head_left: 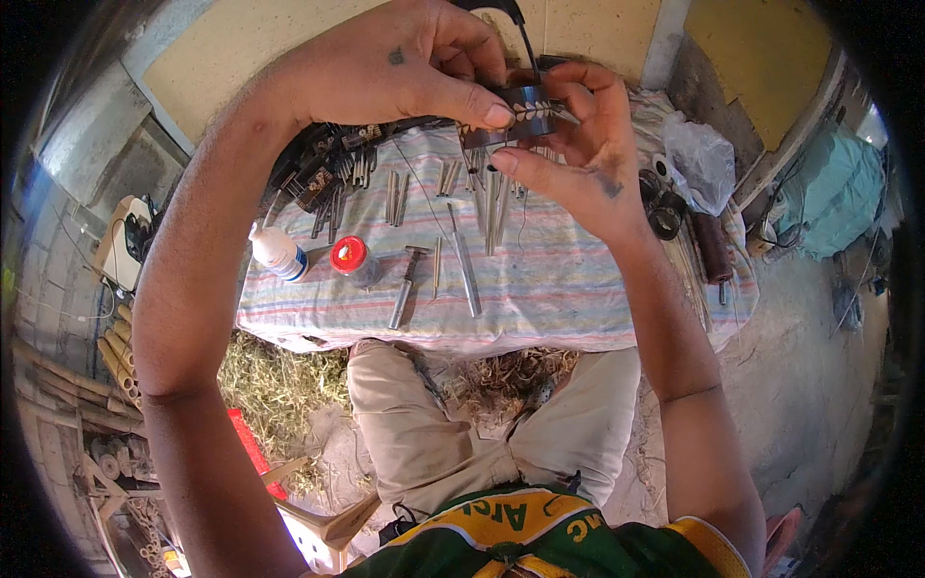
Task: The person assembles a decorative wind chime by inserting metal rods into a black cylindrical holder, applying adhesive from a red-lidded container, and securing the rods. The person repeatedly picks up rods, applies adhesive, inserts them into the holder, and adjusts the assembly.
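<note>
Raised over the far side of the table, my left hand (438, 72) and my right hand (588, 154) hold a dark round band (533, 127) between them. A row of pale leaf-shaped marks runs around the band. My left thumb presses on its near side, with the left fingers curled behind. My right thumb is under the near edge and the right fingers wrap the far right side. Below the hands, several metal rods (496, 207) lie on the striped cloth (568, 299). Nearer me are a small hammer (405, 289), a thin rod (436, 268) and a metal-handled pointed tool (465, 265).
A white bottle (277, 252) and a red-lidded jar (352, 258) stand at the table's left. Dark metal tools (323, 173) are heaped behind them. A clear plastic bag (701, 164) and a brown cylinder (711, 248) lie at right. A black curved arm (525, 39) rises behind the band.
</note>
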Demonstrator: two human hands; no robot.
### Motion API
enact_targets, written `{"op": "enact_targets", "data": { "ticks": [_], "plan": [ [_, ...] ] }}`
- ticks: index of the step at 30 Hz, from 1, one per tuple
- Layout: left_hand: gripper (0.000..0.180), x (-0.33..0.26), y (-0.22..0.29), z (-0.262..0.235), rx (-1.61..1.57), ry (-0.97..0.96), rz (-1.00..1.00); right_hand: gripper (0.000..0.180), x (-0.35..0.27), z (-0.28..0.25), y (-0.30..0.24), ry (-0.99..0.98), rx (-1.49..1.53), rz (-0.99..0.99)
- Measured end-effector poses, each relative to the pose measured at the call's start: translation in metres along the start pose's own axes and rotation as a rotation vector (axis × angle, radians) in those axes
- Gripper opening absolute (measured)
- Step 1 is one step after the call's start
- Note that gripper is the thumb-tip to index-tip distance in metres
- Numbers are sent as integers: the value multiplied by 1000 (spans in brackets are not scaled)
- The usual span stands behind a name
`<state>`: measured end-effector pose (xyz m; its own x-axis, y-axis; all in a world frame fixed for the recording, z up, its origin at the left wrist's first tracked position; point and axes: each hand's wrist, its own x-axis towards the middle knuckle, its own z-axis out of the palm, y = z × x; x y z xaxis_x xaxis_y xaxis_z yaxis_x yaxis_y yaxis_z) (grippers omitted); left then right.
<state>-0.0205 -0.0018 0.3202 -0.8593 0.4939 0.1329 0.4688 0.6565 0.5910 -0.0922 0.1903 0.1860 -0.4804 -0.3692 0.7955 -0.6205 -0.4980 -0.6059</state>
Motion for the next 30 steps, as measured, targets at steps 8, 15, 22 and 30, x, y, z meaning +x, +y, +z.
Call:
{"op": "enact_targets", "data": {
  "ticks": [8, 15, 22, 30],
  "plan": [
    [30, -9, -27, 37, -153, -58, -26, 67, -49, -3, -5, -59, -134, 114],
    [26, -25, -38, 88, -229, -139, -69, 61, -103, -3, -12, -35, -414, 125],
    [30, -37, -45, 136, -366, -243, -151, 62, -149, -5, -32, -90, -466, 293],
    [38, -35, -50, 178, -336, -341, -157, 58, -200, -3, -24, -75, -524, 356]
  ]
}}
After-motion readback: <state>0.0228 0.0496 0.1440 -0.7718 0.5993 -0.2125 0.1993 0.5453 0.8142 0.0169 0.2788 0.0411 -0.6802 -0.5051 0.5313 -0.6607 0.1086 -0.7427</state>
